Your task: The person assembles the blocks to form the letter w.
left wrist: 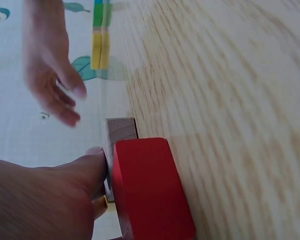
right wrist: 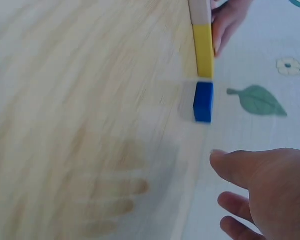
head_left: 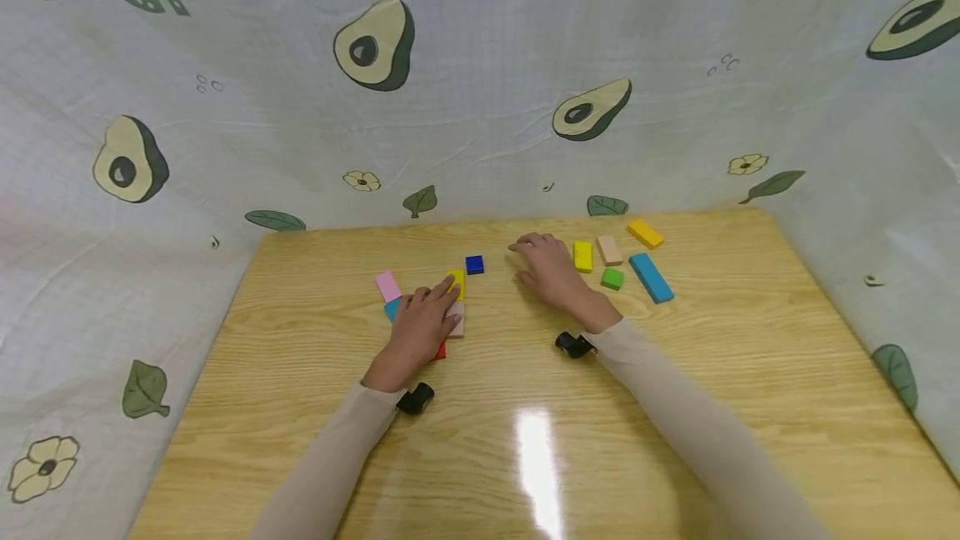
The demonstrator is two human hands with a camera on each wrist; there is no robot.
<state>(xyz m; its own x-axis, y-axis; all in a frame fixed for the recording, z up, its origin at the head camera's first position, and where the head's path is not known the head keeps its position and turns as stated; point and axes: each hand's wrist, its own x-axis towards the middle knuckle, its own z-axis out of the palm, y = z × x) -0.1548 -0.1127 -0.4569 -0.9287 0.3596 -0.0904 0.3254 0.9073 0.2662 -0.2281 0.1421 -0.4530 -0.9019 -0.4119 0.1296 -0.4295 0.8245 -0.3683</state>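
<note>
Yellow block [head_left: 460,287] and pale block [head_left: 458,307] sit against the left hand [head_left: 420,325], fingers nearly straight; right hand [head_left: 551,272] hovers loosely spread, holding nothing. Blue block [head_left: 475,265] lies between the hands, far-right of the left fingertips, left of the right hand, nearer the left; long axis hard to tell.

Lt-blue blk [head_left: 392,308] partly behind L grip [head_left: 422,327]

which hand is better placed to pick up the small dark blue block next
Right, most likely: the right hand holds nothing and hovers near the dark blue block, while the left hand is occupied, resting against other blocks, including the pale block.
</note>
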